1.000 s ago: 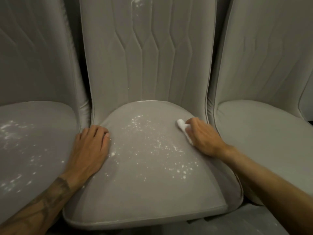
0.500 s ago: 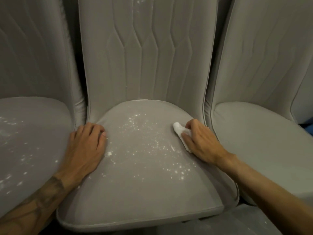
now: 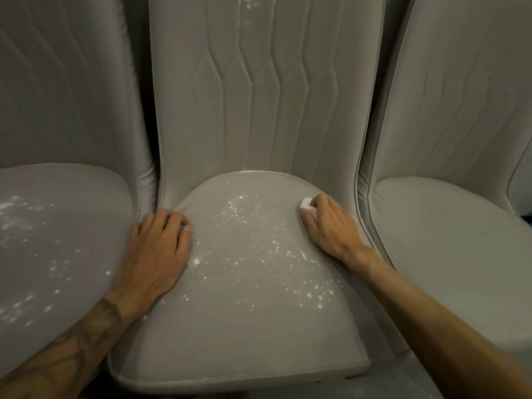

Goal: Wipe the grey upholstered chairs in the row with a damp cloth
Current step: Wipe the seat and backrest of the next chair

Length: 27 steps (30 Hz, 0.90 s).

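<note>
White cloth point(image 3: 306, 202) bunched under right hand point(image 3: 329, 227) fingers point(image 3: 319, 201) on middle chair point(image 3: 244, 326) seat.

Matt grey fabric, powdery white specks

The middle chair point(image 3: 244, 326) is smooth, matt grey cloth with stitched seams and piped edges, dusted with white specks point(image 3: 253, 226); the left chair point(image 3: 57, 226) likewise. The cloth point(image 3: 305, 202) looks white and soft.

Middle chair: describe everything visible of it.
The middle chair is grey, upholstered, with a rounded seat and a tall back stitched in zigzag channels. White specks dot the seat's centre and a streak marks the back's top. The left hand rests on its left edge; the right hand holds a white cloth against its right rear.
</note>
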Motion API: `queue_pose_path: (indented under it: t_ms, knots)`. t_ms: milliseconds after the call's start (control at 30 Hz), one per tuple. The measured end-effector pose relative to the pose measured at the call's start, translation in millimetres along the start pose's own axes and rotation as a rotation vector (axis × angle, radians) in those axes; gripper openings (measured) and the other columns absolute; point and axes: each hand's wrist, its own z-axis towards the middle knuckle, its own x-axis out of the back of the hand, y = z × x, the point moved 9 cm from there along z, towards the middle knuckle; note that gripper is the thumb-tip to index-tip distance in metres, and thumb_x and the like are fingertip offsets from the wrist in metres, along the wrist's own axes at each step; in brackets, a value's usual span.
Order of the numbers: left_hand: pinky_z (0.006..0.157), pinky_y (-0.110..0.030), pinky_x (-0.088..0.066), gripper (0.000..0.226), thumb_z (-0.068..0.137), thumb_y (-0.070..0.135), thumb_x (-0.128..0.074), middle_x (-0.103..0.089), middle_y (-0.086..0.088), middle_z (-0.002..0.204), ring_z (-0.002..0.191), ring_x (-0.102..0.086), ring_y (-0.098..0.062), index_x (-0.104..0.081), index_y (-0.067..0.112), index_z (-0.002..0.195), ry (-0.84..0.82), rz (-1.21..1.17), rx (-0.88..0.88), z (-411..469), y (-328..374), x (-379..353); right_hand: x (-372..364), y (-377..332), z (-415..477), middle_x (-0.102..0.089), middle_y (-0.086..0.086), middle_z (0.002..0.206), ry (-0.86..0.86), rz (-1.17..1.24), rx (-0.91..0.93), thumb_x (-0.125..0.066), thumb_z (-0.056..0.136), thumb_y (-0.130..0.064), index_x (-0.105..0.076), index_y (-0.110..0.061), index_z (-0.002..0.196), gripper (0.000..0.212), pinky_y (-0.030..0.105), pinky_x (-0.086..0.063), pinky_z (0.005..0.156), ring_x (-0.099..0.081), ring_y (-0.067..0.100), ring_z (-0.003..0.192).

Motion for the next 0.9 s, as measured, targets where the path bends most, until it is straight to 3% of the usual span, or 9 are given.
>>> queue_pose_path:
  t_ms: [133, 300, 400, 467, 533, 633, 700, 767, 900]
  knots:
    - [0.080, -0.051, -0.043, 0.017, 0.100, 0.028, -0.042, -0.058, -0.006, 0.104, 0.093, -0.053, -0.034, -0.057, 0.021, 0.102, 0.019, -0.004, -0.023, -2, 0, 1, 0, -11, -30, -0.056, 0.000, 0.104, -0.076, -0.047, 0.173, -0.041, 0.104, -0.049, -0.049, -0.022, 0.110, 0.029, 0.035, -0.045, 0.078, -0.053, 0.020, 0.086]
    - [0.081, -0.050, -0.043, 0.019, 0.101, 0.031, -0.038, -0.058, -0.004, 0.105, 0.095, -0.053, -0.032, -0.056, 0.023, 0.102, 0.009, -0.011, -0.020, -1, -1, -1, 0, -19, -45, -0.054, 0.003, 0.115, -0.099, -0.196, 0.202, -0.040, 0.107, -0.030, -0.050, -0.014, 0.123, 0.024, 0.033, -0.046, 0.084, -0.055, 0.025, 0.100]
    - [0.081, -0.048, -0.041, 0.019, 0.100, 0.030, -0.039, -0.058, -0.004, 0.105, 0.094, -0.052, -0.031, -0.056, 0.023, 0.102, 0.017, -0.003, -0.022, -1, -1, -2, 4, -12, -41, -0.060, 0.000, 0.131, -0.192, -0.013, 0.117, -0.022, 0.106, -0.055, -0.051, -0.024, 0.126, 0.046, 0.027, -0.038, 0.096, -0.056, 0.022, 0.120]
    - [0.080, -0.047, -0.041, 0.018, 0.100, 0.029, -0.039, -0.058, -0.003, 0.104, 0.093, -0.052, -0.031, -0.056, 0.023, 0.101, 0.024, -0.002, -0.020, -2, -1, -1, 10, -11, -26, -0.060, -0.001, 0.132, -0.227, 0.052, 0.121, -0.011, 0.100, -0.068, -0.051, -0.027, 0.120, 0.060, 0.028, -0.039, 0.098, -0.056, 0.022, 0.122]
    - [0.080, -0.047, -0.041, 0.018, 0.100, 0.030, -0.039, -0.057, -0.003, 0.104, 0.094, -0.052, -0.031, -0.056, 0.024, 0.102, 0.018, 0.003, -0.022, -1, -2, -2, 5, -9, -12, -0.053, -0.001, 0.143, -0.304, 0.005, 0.174, -0.020, 0.104, -0.060, -0.049, -0.028, 0.129, 0.050, 0.035, -0.040, 0.108, -0.051, 0.022, 0.131]
    - [0.080, -0.048, -0.042, 0.019, 0.101, 0.031, -0.038, -0.057, -0.003, 0.105, 0.094, -0.053, -0.031, -0.055, 0.024, 0.102, 0.018, -0.003, -0.029, 0, -2, -3, -2, -1, -7, -0.030, 0.003, 0.163, -0.340, -0.078, 0.258, -0.030, 0.109, -0.039, -0.035, -0.021, 0.153, 0.048, 0.031, -0.024, 0.122, -0.033, 0.020, 0.147]
    - [0.079, -0.048, -0.042, 0.018, 0.101, 0.030, -0.038, -0.057, -0.003, 0.104, 0.093, -0.053, -0.031, -0.054, 0.024, 0.102, 0.027, 0.001, -0.038, 0, -1, -2, 12, -3, -9, -0.041, 0.002, 0.151, -0.154, -0.112, 0.328, -0.036, 0.107, -0.040, -0.041, -0.020, 0.148, 0.046, 0.035, -0.038, 0.113, -0.045, 0.021, 0.134]
    - [0.078, -0.048, -0.042, 0.017, 0.101, 0.030, -0.038, -0.056, -0.002, 0.104, 0.092, -0.052, -0.031, -0.054, 0.025, 0.102, 0.029, 0.009, -0.047, -1, 0, -3, 28, -6, -13, -0.045, -0.005, 0.127, 0.018, -0.142, 0.348, -0.042, 0.101, -0.050, -0.045, -0.023, 0.135, 0.043, 0.032, -0.045, 0.091, -0.048, 0.015, 0.106]
    - [0.081, -0.049, -0.041, 0.018, 0.101, 0.032, -0.038, -0.056, -0.002, 0.105, 0.094, -0.052, -0.031, -0.054, 0.024, 0.102, 0.012, 0.012, -0.024, 0, -4, -5, 20, -10, -12, -0.048, -0.007, 0.114, -0.054, -0.151, 0.348, -0.053, 0.094, -0.059, -0.047, -0.028, 0.114, 0.038, 0.025, -0.041, 0.078, -0.047, 0.012, 0.095]
